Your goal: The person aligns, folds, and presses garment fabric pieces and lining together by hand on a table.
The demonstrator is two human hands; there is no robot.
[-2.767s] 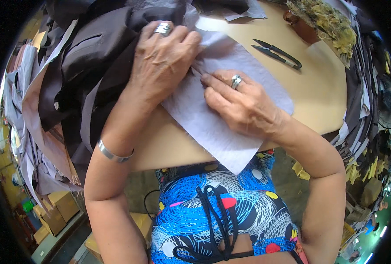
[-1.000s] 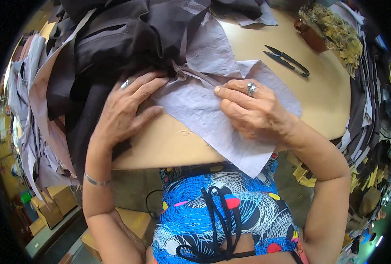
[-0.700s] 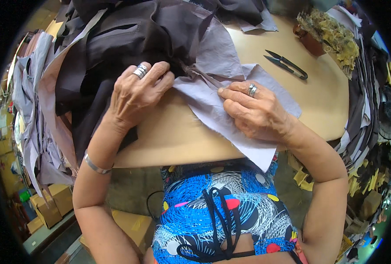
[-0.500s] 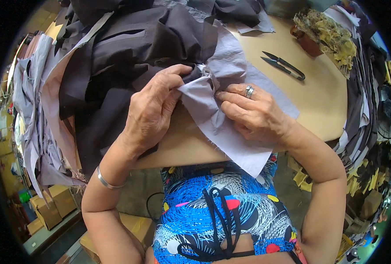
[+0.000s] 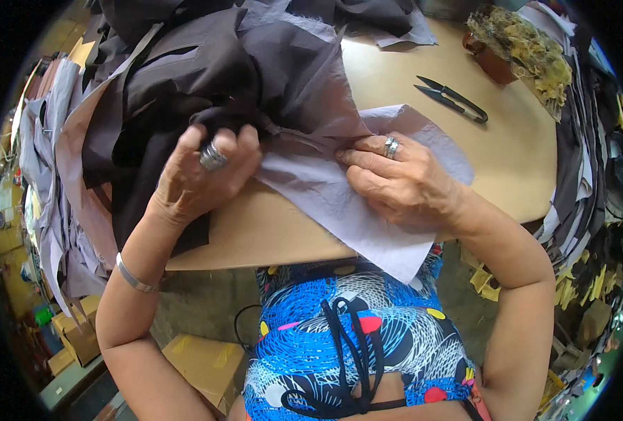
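Observation:
My left hand [image 5: 210,168], with a ring and a bracelet, has its fingers curled into a dark brown cloth [image 5: 178,84]; they are slightly blurred and their tips are partly lost in the folds. My right hand [image 5: 406,179] pinches a light grey-lilac cloth [image 5: 318,189] near a gathered seam [image 5: 301,138]. That seam runs between the two hands, joining the dark cloth to the light one. One corner of the light cloth hangs over the table's front edge.
Black thread snips [image 5: 452,98] lie on the tan table [image 5: 515,161], right of the cloth. A reddish-brown container [image 5: 490,67] with yellowish thread scraps [image 5: 525,56] stands at the far right. Cloth piles [image 5: 66,161] flank the table's left side, and cardboard boxes [image 5: 206,365] sit below.
My left hand has moved left and nearer, drawing the dark cloth with it and spreading the seam out flatter. My right hand has stayed in nearly the same place, still pinching.

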